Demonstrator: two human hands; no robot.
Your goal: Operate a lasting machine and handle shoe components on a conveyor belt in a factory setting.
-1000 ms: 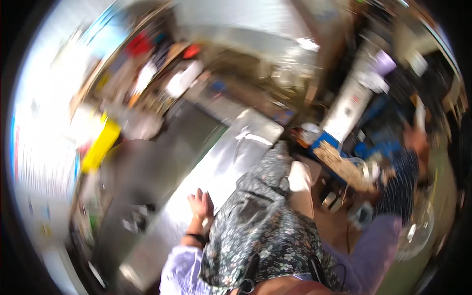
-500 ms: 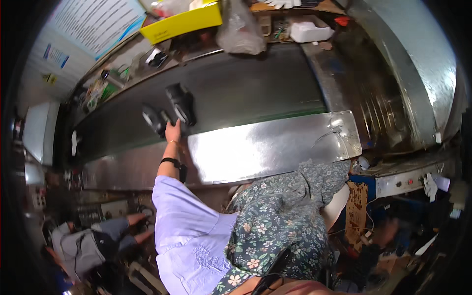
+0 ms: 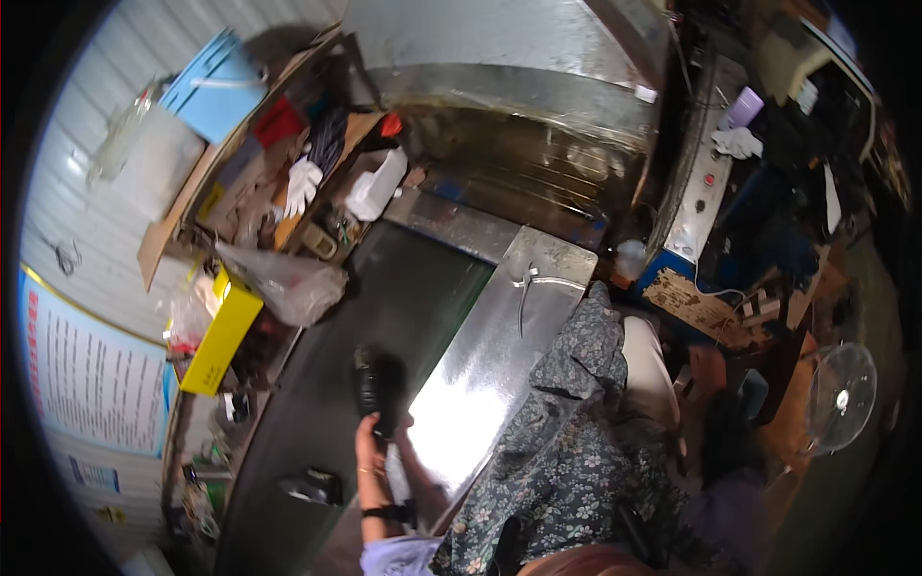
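Observation:
My left hand (image 3: 371,440), with a bracelet and a black wristband, is closed around the near end of a black shoe (image 3: 367,386). A dark, blurred shape lies against the shoe's right side. Nearer to me on the dark belt (image 3: 413,298), another black shoe (image 3: 315,486) lies untouched. A dim arm-like shape beside my forearm looks like its reflection in the shiny metal plate (image 3: 485,350). At the lower right a lavender sleeve (image 3: 735,514) is smeared; a blurred reddish hand-like shape (image 3: 708,369) shows beyond it, and its fingers cannot be made out.
Along the left of the belt runs a shelf with a yellow box (image 3: 223,331), a clear plastic bag (image 3: 298,286), a white glove (image 3: 303,184) and a white tray (image 3: 377,184). A large metal housing (image 3: 499,96) stands at the far end. A round fan (image 3: 841,398) is at the right.
The view has turned toward the right. My left hand, earlier between the two shoes, now grips one and has carried it away from the other, toward the housing end of the belt.

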